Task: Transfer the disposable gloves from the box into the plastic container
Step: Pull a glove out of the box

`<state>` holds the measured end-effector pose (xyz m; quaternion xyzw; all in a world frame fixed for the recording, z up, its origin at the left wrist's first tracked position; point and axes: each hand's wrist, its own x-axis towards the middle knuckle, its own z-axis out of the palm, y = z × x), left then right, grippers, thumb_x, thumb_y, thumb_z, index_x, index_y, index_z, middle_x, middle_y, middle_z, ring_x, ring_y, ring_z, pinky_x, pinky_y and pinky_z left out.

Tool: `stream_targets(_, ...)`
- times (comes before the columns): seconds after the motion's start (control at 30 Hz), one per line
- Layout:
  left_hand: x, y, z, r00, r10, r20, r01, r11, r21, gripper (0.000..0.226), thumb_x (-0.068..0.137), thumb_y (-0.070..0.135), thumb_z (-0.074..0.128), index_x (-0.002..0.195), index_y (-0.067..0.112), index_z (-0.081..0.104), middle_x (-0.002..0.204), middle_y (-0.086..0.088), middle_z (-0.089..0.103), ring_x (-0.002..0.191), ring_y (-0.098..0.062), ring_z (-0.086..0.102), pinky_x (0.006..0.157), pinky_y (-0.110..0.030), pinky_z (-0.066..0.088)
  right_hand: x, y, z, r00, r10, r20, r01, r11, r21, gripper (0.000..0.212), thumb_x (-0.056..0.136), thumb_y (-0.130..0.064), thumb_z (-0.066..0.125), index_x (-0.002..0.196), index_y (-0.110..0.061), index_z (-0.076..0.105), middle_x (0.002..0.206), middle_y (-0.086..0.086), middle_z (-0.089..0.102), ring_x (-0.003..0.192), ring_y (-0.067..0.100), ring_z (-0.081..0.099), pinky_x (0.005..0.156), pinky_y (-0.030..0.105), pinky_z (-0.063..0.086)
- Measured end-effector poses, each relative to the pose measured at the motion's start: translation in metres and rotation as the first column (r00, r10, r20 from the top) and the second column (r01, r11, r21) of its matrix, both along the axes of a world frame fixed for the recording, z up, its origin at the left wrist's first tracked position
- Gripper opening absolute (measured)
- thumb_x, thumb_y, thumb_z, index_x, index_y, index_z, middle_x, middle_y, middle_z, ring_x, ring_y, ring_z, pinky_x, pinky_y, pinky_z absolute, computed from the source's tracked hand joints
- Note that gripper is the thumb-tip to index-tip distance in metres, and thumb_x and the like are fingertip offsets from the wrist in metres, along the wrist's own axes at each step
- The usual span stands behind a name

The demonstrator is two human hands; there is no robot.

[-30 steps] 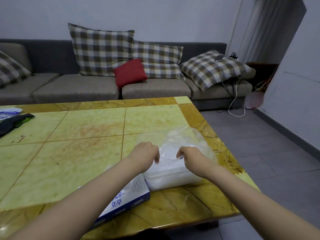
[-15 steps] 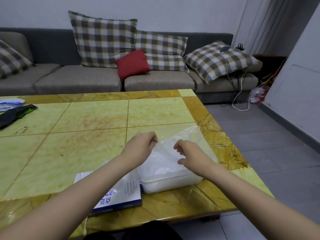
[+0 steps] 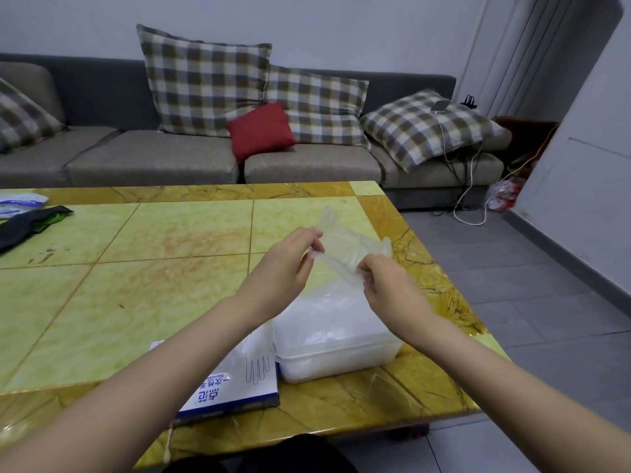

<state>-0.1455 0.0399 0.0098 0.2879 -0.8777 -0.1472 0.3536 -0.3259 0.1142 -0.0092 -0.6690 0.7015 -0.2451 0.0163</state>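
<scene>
One glove point(image 3: 345, 244) I pinched taut between left hand point(image 3: 286, 268) and right hand point(image 3: 389, 288), container point(image 3: 338, 349) just below them, probably to flatten it.

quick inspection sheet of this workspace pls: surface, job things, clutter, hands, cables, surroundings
surface: table, yellow-green marble-look top with amber border, brownish stains
job's things: glove box lies flat near the front edge, beside the plastic container, which is piled with clear plastic; one clear glove held above it
clutter: black cloth and white-blue packet at the far left edge
hands: left hand and right hand each pinch the clear glove
cables: white cable runs from a phone on the sofa down to the floor
surroundings: grey sofa, plaid cushions, red cushion, grey tiled floor
</scene>
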Motion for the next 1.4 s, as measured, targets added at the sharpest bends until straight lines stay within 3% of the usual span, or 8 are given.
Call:
stream_targets(0.23, 0.022, 0.002, -0.027, 0.737, 0.078, 0.672, -0.135, 0.99, 0.033, 0.052, 0.086, -0.01, 0.035, 0.131, 0.014, 0.047, 0.134, 0.0, 0.044, 0.107, -0.023, 0.055, 0.084, -0.036, 0.048, 0.01, 0.0, -0.015, 0.997, 0.068, 0.032, -0.074, 0.945, 0.318, 0.022, 0.092, -0.011, 0.05, 0.112, -0.008, 0.058, 0.111, 0.006, 0.058, 0.103, 0.022, 0.054, 0.082, 0.027, 0.043)
stream_targets(0.37, 0.017, -0.007, -0.037, 0.521, 0.059, 0.852, -0.053, 0.998, -0.036, 0.044, 0.089, -0.008, 0.041, 0.125, 0.014, 0.054, 0.124, -0.005, 0.053, 0.107, -0.024, 0.057, 0.085, -0.036, 0.051, 0.011, -0.01, -0.009, 0.989, 0.137, 0.059, -0.137, 0.678, 0.722, 0.041, 0.095, -0.052, 0.043, 0.085, -0.014, 0.055, 0.089, 0.006, 0.054, 0.083, 0.024, 0.047, 0.068, 0.029, 0.035)
stream_targets(0.43, 0.01, -0.008, -0.035, 0.389, 0.063, 0.919, 0.001, 0.998, -0.068, 0.04, 0.092, -0.004, 0.042, 0.124, 0.013, 0.056, 0.12, -0.006, 0.058, 0.109, -0.025, 0.056, 0.086, -0.033, 0.05, 0.012, -0.011, -0.004, 0.991, 0.101, 0.093, -0.133, 0.563, 0.816, 0.062, 0.095, -0.061, 0.028, 0.103, -0.01, 0.062, 0.109, 0.008, 0.058, 0.099, 0.026, 0.053, 0.084, 0.032, 0.04)
stream_targets(0.53, -0.002, -0.007, -0.025, 0.257, 0.079, 0.963, 0.006, 0.997, -0.083, 0.034, 0.096, 0.005, 0.039, 0.124, 0.012, 0.057, 0.121, -0.008, 0.058, 0.11, -0.026, 0.054, 0.085, -0.03, 0.038, 0.011, -0.009, 0.002, 0.995, 0.081, 0.066, -0.102, 0.646, 0.757, 0.059, 0.099, -0.051, 0.03, 0.12, -0.006, 0.062, 0.128, 0.006, 0.059, 0.112, 0.025, 0.057, 0.097, 0.034, 0.041)
stream_targets(0.63, -0.014, -0.005, -0.017, 0.374, 0.122, 0.919, -0.057, 0.992, -0.109, 0.022, 0.095, 0.015, 0.035, 0.096, 0.009, 0.056, 0.109, -0.009, 0.061, 0.091, -0.024, 0.051, 0.082, -0.031, 0.032, 0.008, -0.011, 0.004, 0.991, 0.091, -0.099, -0.042, 0.908, 0.416, 0.026, 0.099, -0.024, 0.044, 0.106, -0.013, 0.066, 0.106, -0.001, 0.069, 0.09, 0.019, 0.064, 0.078, 0.032, 0.049)
stream_targets(0.77, -0.026, -0.006, -0.027, 0.675, 0.11, 0.73, -0.215, 0.975, 0.052, 0.022, 0.096, 0.014, 0.04, 0.116, 0.008, 0.046, 0.117, -0.011, 0.05, 0.097, -0.027, 0.054, 0.071, -0.033, 0.04, 0.009, -0.021, -0.009, 0.983, 0.157, -0.091, -0.123, 0.944, 0.305, 0.026, 0.094, -0.014, 0.054, 0.119, -0.019, 0.059, 0.122, -0.004, 0.061, 0.11, 0.016, 0.056, 0.087, 0.027, 0.044)
stream_targets(1.03, -0.042, -0.01, -0.071, 0.255, -0.165, 0.953, -0.254, 0.939, 0.231, 0.079, 0.093, 0.02, 0.056, 0.151, 0.017, 0.002, 0.152, -0.013, 0.017, 0.126, -0.033, 0.044, 0.087, -0.037, 0.043, 0.0, -0.053, -0.05, 0.937, 0.321, -0.141, -0.112, 0.655, 0.747, 0.079, 0.087, -0.018, 0.067, 0.15, -0.02, 0.02, 0.159, -0.001, 0.012, 0.144, 0.02, 0.019, 0.115, 0.033, 0.023)
stream_targets(1.4, -0.044, -0.016, -0.084, 0.12, -0.136, 0.983, -0.184, 0.97, 0.157, 0.093, 0.09, 0.007, 0.056, 0.151, 0.02, -0.013, 0.156, -0.018, -0.003, 0.122, -0.036, 0.047, 0.056, -0.031, 0.038, -0.015, -0.074, -0.074, 0.884, 0.399, -0.244, 0.018, 0.491, 0.871, 0.088, 0.087, -0.008, 0.061, 0.152, -0.02, 0.003, 0.16, 0.0, 0.007, 0.146, 0.021, 0.01, 0.118, 0.04, 0.018)
